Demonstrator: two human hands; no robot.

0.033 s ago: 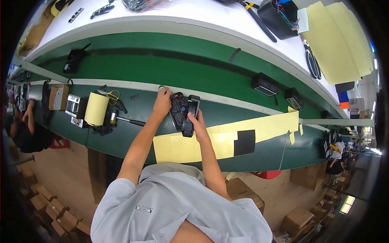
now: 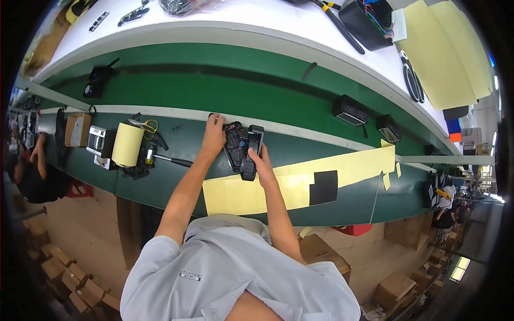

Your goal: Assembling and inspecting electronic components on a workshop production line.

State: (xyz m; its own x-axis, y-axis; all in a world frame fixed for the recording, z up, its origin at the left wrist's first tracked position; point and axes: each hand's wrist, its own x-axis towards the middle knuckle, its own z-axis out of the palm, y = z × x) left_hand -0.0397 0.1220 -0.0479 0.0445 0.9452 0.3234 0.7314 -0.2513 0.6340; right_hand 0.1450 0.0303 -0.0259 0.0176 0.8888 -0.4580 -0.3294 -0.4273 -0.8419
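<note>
A black plastic casing lies opened in two halves in front of me, with the inner half [image 2: 234, 147] showing a circuit board and thin red and blue wires. My right hand [image 2: 259, 161] grips the other half [image 2: 255, 140], a black frame-like shell standing along the right side of the first. Left of the casing's upper end, my left hand [image 2: 214, 135] has its fingers closed together near the bench's pale back edge. A small dark piece shows at those fingertips; its kind is too small to make out.
Yellow sheets [image 2: 251, 193] with a black square [image 2: 323, 188] cover the bench to the right. Leftward lie a hammer [image 2: 170, 159], a yellow tape roll [image 2: 127, 144], scissors [image 2: 149, 126] and a cardboard box [image 2: 78, 129]. A white shelf [image 2: 214, 33] overhangs the back; black devices [image 2: 350, 111] stand beneath it.
My left hand's fingertips have shifted very slightly, and the dark piece at them has turned a little. The right hand and the casing stay in place.
</note>
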